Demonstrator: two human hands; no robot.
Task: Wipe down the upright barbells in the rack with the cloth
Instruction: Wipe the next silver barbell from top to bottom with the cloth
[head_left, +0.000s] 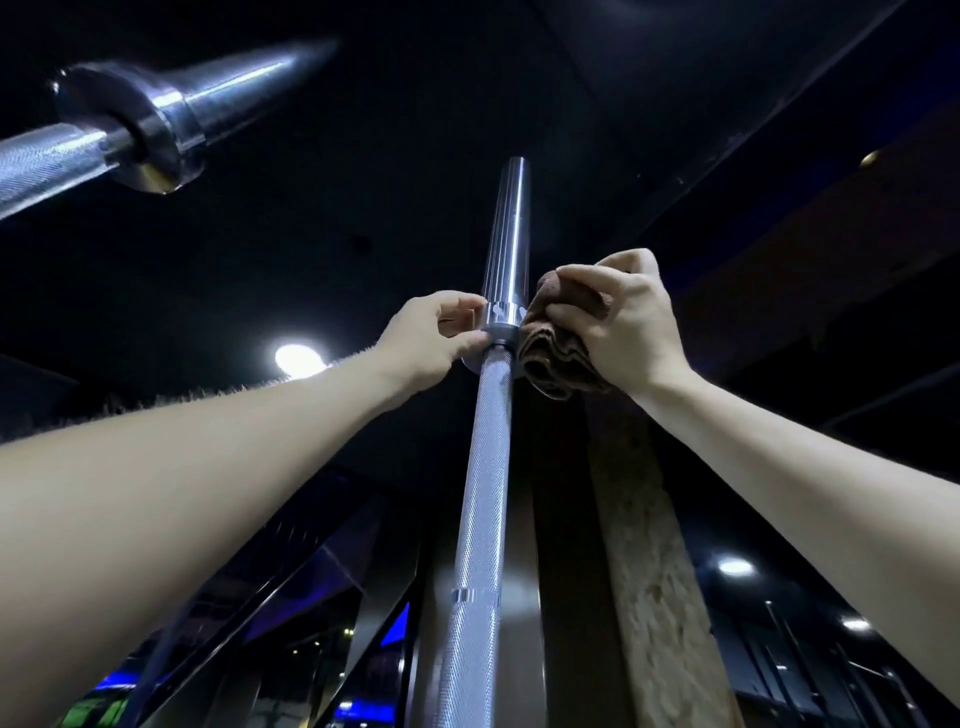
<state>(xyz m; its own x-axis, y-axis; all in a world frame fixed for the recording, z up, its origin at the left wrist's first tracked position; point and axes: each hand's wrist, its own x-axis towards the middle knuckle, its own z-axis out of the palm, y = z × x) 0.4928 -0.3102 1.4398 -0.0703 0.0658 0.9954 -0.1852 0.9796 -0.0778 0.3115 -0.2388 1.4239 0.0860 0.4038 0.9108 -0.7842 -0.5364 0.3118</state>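
Observation:
I look upward along an upright steel barbell (480, 493) with a knurled shaft and a smooth sleeve at its top. My left hand (431, 338) holds the barbell at its collar, thumb and fingers curled round the left side. My right hand (618, 317) grips a bunched brown cloth (550, 358) and holds it against the right side of the collar. A second barbell (135, 130) leans across the upper left, its sleeve pointing up and right.
A rough pale pillar (649, 571) rises just right of the barbell. Dark ceiling fills the top. A bright ceiling light (298, 359) glows behind my left forearm, and smaller lights (735, 566) show at lower right. Dark slanted frame bars (249, 597) sit at lower left.

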